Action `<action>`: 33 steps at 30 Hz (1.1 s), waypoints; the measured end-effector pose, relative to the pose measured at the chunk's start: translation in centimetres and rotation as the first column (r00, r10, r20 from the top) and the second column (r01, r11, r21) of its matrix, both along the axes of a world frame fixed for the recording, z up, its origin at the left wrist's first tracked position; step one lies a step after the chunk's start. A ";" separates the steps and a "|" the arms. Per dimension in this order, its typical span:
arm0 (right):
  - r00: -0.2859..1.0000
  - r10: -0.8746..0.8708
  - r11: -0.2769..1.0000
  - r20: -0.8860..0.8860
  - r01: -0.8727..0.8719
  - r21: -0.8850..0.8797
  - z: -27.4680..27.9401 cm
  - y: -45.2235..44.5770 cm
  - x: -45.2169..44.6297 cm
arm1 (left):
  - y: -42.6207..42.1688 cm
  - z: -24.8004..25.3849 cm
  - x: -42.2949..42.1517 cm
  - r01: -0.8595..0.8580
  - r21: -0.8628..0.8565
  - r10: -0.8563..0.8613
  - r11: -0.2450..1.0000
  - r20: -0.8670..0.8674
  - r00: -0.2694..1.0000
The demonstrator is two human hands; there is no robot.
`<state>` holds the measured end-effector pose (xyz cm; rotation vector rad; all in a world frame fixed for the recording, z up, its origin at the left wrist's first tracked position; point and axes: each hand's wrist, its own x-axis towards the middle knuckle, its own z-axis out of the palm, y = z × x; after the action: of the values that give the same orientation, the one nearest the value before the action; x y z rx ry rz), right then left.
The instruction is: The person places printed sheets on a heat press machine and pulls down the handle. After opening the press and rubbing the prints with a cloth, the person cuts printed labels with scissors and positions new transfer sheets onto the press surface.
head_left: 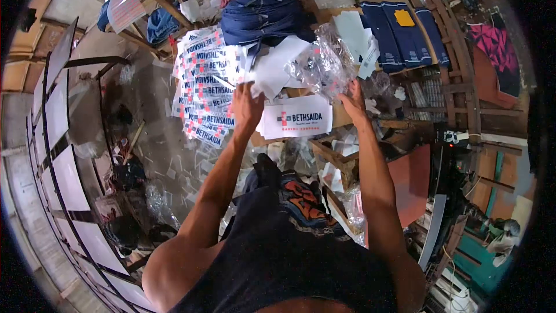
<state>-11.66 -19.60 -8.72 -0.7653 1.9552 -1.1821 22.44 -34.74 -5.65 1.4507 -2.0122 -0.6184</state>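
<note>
My left hand (248,104) is over the left edge of the work surface, its fingers bent around or near a thin white strip; whether they grip it is too small to tell. A white printed sheet (298,117) reading BETHSAIDA lies flat between my hands. At the right, my right hand (352,99) touches the lower edge of crumpled clear plastic (324,66), fingers apart. Many printed BETHSAIDA sheets (202,90) are spread in an overlapping pile left of my left hand. Blank white paper (278,66) lies behind the printed sheet.
A tied dark blue fabric bundle (263,17) sits at the back. Folded blue pieces (399,35), one with a yellow item (404,18), lie at the back right. A wooden crate (336,159) stands below the surface. A rack of pale panels (72,179) is at the left.
</note>
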 end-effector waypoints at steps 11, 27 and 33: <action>0.985 -0.094 0.994 -0.142 0.086 -0.061 3.6 3.0 2.6 | -1.7 -0.6 1.8 -0.147 -0.187 0.141 0.971 -0.042 0.989; 0.995 -0.100 0.976 -0.025 0.093 -0.195 3.5 5.2 11.5 | -3.7 -1.9 -2.8 -0.086 0.064 0.070 0.994 0.214 0.974; 0.994 -0.074 0.980 0.077 0.086 -0.179 2.6 7.8 10.2 | -4.2 1.0 -0.7 -0.047 0.058 0.067 0.997 -0.427 0.902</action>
<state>-1.49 -11.78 -6.14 -0.7328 1.8539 -1.4322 21.72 -38.95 -4.63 1.2601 -1.6140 -0.8797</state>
